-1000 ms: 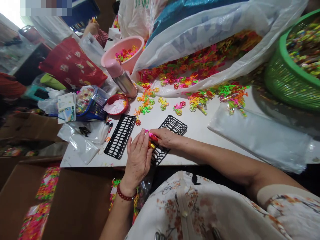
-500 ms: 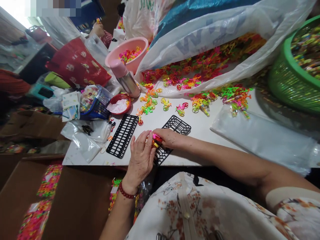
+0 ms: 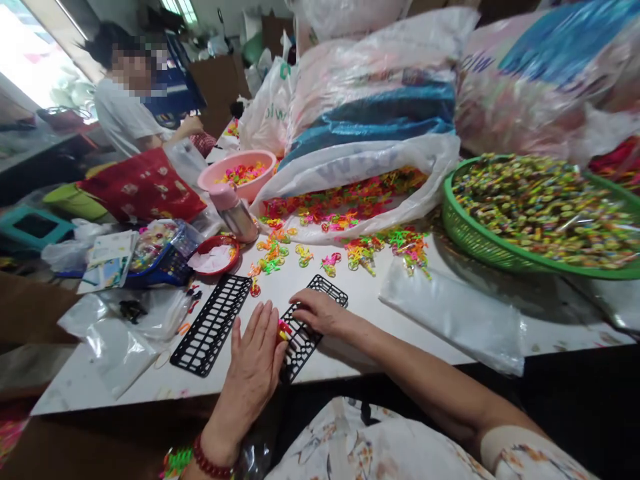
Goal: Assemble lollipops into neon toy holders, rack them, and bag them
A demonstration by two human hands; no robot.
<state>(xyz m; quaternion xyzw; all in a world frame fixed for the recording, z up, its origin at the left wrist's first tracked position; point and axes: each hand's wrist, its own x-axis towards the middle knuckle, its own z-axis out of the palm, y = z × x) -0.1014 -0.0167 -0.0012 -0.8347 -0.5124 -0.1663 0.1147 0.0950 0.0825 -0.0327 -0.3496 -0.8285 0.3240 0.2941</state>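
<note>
On the white table (image 3: pixel 360 300), far edge: large filled plastic sacks (image 3: pixel 380 87) stacked along the back. Right of them, a wide green basket (image 3: pixel 480 243) heaped with small multicoloured wrapped items. Centre: an open clear bag (image 3: pixel 350 167) lying on its side, with neon plastic pieces inside and more loose pieces (image 3: pixel 300 255) lying on the table at its mouth. Just in front of the basket, a flat stack of clear plastic sleeves (image 3: pixel 450 317). Back left: a second person (image 3: pixel 125 113) seated, well apart from the work area. Pink bowl (image 3: pixel 220 175) holding neon pieces, with a pink-capped flask (image 3: pixel 235 212) lying tilted beside it. Two black grid trays lie side by side near the front edge, both angled: left tray (image 3: pixel 213 325) untouched, right tray (image 3: pixel 327 290) under both hands. Left hand (image 3: pixel 255 363): flat, palm down, fingers straight and slightly spread, resting at the near end of the right tray. Right hand (image 3: pixel 317 312): palm down on the same tray, fingers bent towards the left hand; grip cannot be told. Hands close together, almost touching. Between their fingertips, on the right tray, a small pink-and-yellow piece (image 3: pixel 283 330).
</note>
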